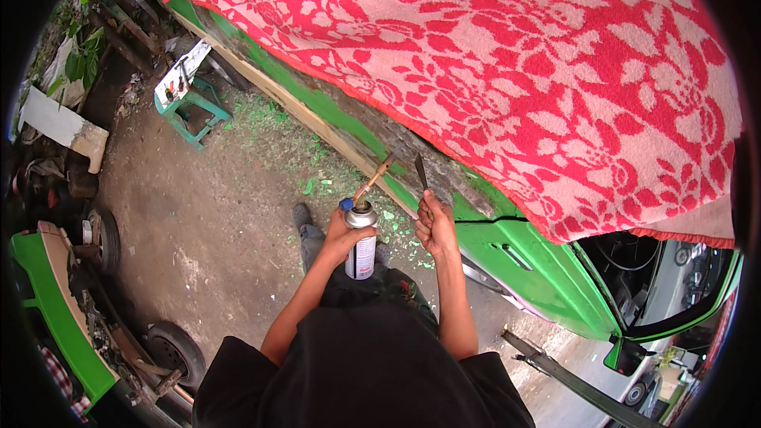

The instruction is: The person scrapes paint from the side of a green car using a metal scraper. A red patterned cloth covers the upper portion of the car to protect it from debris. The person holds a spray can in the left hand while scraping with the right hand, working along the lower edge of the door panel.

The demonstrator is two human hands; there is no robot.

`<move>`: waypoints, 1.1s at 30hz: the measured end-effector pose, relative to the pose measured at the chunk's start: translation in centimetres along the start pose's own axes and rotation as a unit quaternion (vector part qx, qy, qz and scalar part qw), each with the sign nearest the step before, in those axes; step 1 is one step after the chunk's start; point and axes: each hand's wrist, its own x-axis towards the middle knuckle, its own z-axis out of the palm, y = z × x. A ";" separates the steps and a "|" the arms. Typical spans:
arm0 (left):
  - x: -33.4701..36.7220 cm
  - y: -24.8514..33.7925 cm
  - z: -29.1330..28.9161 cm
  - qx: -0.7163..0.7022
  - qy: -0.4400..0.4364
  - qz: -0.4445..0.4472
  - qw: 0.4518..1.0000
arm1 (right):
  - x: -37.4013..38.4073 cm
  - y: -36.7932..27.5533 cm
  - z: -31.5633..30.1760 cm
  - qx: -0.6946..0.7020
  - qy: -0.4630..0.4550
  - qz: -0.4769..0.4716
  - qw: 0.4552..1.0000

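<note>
My left hand (341, 239) is wrapped around the upper part of a white gas canister (361, 260). A blow torch (374, 181) with a brass tube and a blue knob is fitted on its top, and the nozzle points at the vehicle's side. No flame can be made out. In my right hand (436, 226) is a scraper (421, 172), its dark blade pointing away from me, close to the side panel. That green vehicle body (345, 120) has a stripped, greyish-brown band (440, 177) along it. Whether the blade touches the panel I cannot tell.
A red and pink floral blanket (515, 87) covers the vehicle's upper part. Its green door (531, 269) is at the right. Green flakes (309, 186) litter the ground. A teal stool (193, 115) holds small tools. Loose wheels (176, 354) and green body parts lie at left.
</note>
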 end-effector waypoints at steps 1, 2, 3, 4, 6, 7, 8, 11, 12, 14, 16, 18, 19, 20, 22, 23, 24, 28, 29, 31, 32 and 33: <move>0.0 0.0 0.0 0.011 -0.011 -0.009 1.000 | 0.4 -0.2 0.3 -0.006 0.033 0.018 0.999; 0.1 0.0 -0.2 0.021 -0.022 -0.018 0.999 | 1.0 -0.3 0.8 0.006 0.021 0.005 1.000; 0.1 -0.1 -0.4 0.019 -0.036 -0.026 0.999 | 1.5 -0.2 1.3 0.002 -0.022 -0.024 0.999; 0.2 -0.1 -0.6 0.028 -0.053 -0.026 0.998 | 2.0 -0.1 1.8 -0.002 -0.064 -0.051 0.997; 0.2 -0.2 -0.9 0.028 -0.041 -0.011 0.999 | 2.0 0.2 2.1 0.008 -0.103 -0.075 0.992; 0.2 -0.2 -1.1 0.021 -0.043 -0.006 0.999 | 1.9 0.4 2.0 0.010 -0.050 -0.062 0.997; 0.3 -0.1 -1.3 0.054 -0.052 -0.028 0.997 | 1.7 0.6 1.9 0.011 0.000 -0.047 0.999; -0.2 -0.2 -1.2 0.034 -0.029 -0.001 0.999 | 1.6 1.0 1.6 0.020 0.005 -0.048 0.999; -0.2 -0.1 -1.1 0.042 -0.025 -0.005 0.999 | 1.9 1.0 1.7 0.019 -0.018 -0.060 0.998; -0.2 0.1 -1.0 0.058 -0.025 -0.021 0.998 | 2.7 1.3 2.3 0.026 -0.087 -0.080 0.993; -0.4 0.3 -0.8 0.049 -0.020 -0.002 0.999 | 2.9 1.5 2.6 0.033 -0.033 -0.063 0.997; -0.7 0.4 -0.9 0.037 -0.016 -0.003 0.999 | 3.0 1.5 2.8 0.048 -0.038 -0.047 0.997; -0.7 0.3 -1.0 0.032 -0.013 -0.007 0.999 | 2.9 1.4 2.8 0.043 -0.025 -0.068 0.996; -0.9 0.2 -1.0 0.014 0.002 0.008 1.000 | 2.8 1.4 2.7 0.037 0.002 -0.058 0.998; -0.7 -0.1 -1.2 0.037 -0.010 0.020 0.999 | 2.7 1.3 2.6 0.035 0.054 -0.048 0.997; -0.6 -0.3 -1.3 0.049 -0.021 0.027 0.998 | 2.8 1.3 2.6 0.042 0.006 -0.058 0.997; -0.4 -0.4 -1.3 0.054 -0.017 0.022 0.998 | 2.8 1.3 2.6 0.049 -0.044 -0.071 0.995; -0.7 -0.4 -1.9 0.050 -0.002 0.016 0.999 | 2.9 1.5 2.7 0.056 -0.005 -0.053 0.997; -0.8 -0.2 -1.9 0.048 -0.003 0.011 0.999 | 2.8 1.6 2.7 0.059 0.038 -0.034 0.997; -1.0 0.2 -1.8 0.021 0.015 0.018 1.000 | 2.7 1.7 2.8 0.056 0.004 -0.050 0.997; -1.2 0.4 -1.7 0.021 0.022 0.006 1.000 | 3.1 1.8 3.3 0.052 -0.018 -0.060 0.997; -1.3 0.5 -1.6 0.008 0.021 0.013 1.000 | 3.3 1.7 3.4 0.050 -0.022 -0.068 0.996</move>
